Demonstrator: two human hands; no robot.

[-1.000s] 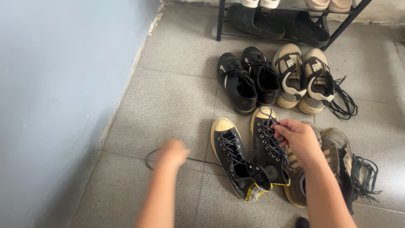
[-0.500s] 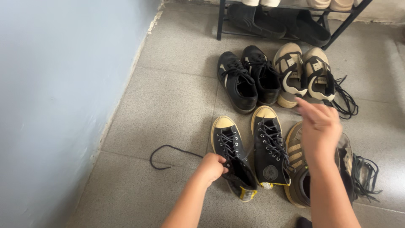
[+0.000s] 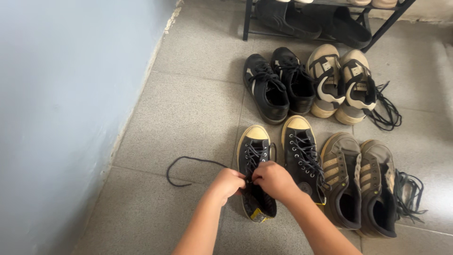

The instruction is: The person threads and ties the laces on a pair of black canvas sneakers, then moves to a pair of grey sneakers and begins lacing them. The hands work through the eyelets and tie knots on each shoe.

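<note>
Both hands meet over the left black high-top sneaker [image 3: 255, 156], which has a yellowish toe cap and stands on the tiled floor. My left hand [image 3: 227, 184] pinches its black shoelace [image 3: 188, 166], whose loose end trails in a loop to the left across the tile. My right hand [image 3: 272, 181] is closed on the lacing near the sneaker's tongue. The matching right high-top [image 3: 302, 151] stands laced beside it.
A brown striped pair [image 3: 363, 184] sits to the right, a black low pair [image 3: 278, 85] and a beige pair [image 3: 342, 82] lie farther back. A black shoe rack [image 3: 325, 19] stands at the top. A pale blue wall [image 3: 61, 108] runs along the left.
My right hand left the right high-top and swung over to the left one. My left hand came in from the lace's loose end to the same shoe.
</note>
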